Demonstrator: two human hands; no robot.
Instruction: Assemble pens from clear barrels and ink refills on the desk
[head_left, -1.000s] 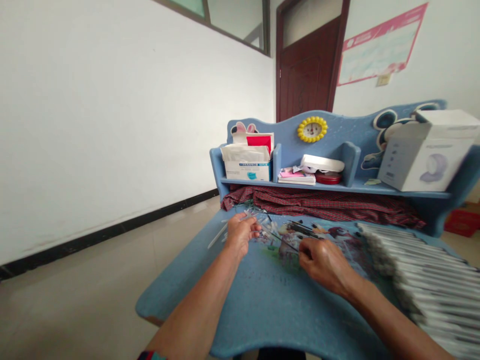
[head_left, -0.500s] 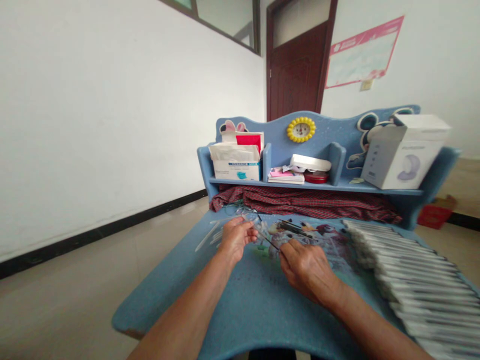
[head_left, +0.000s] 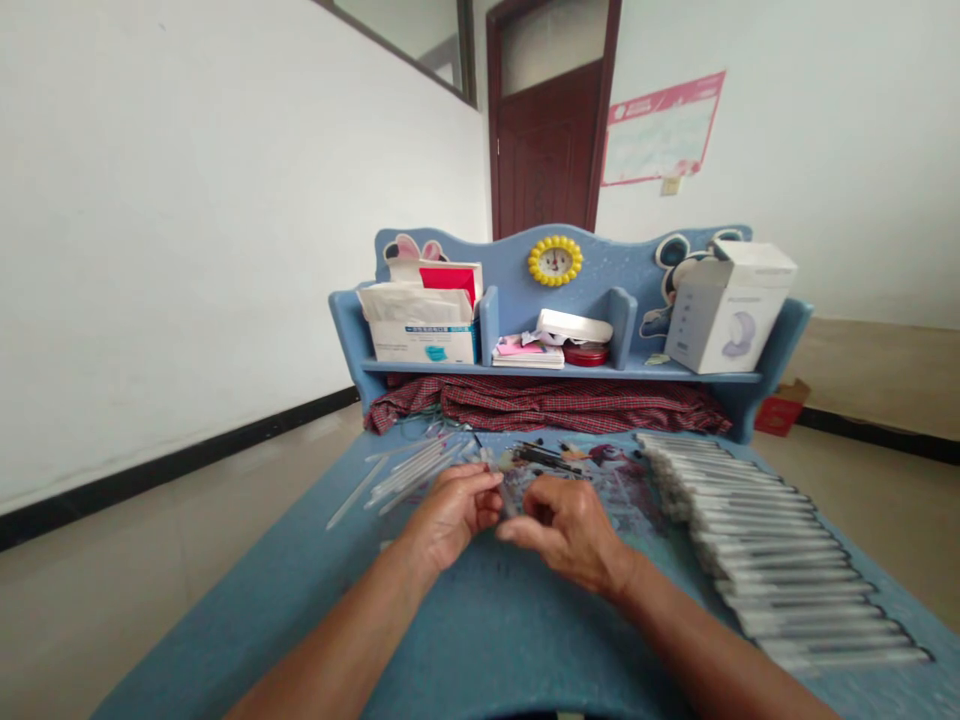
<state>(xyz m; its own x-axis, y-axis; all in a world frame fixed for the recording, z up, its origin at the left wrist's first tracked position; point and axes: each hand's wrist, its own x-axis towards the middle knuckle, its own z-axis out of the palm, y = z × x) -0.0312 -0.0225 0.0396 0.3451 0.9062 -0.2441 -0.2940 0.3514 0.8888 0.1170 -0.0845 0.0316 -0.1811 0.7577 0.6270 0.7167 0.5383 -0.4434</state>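
Above the middle of the desk, my left hand (head_left: 461,512) pinches a slim see-through pen (head_left: 510,497) between thumb and fingertips. My right hand (head_left: 574,530) is curled around the pen's near end, close to my left fingers; motion blur and the fingers hide part of it. Beyond my left hand lie several clear pen barrels (head_left: 416,470), loosely side by side. Thin black pen parts (head_left: 547,457) are heaped just beyond my right hand. A long row of pens (head_left: 780,545) with dark cores is stacked along the desk's right side.
The blue desk (head_left: 465,640) has a back shelf holding a mask box (head_left: 424,335), papers (head_left: 529,355), a red round tin (head_left: 586,354) and a white box (head_left: 727,310). A checked cloth (head_left: 555,405) is bunched beneath the shelf. A yellow flower clock (head_left: 555,261) is on the backboard.
The view has swung right, so the desk appears further left. My hands have come closer together, and the pen's dark end no longer shows between them. The pen row has come into sharper view.
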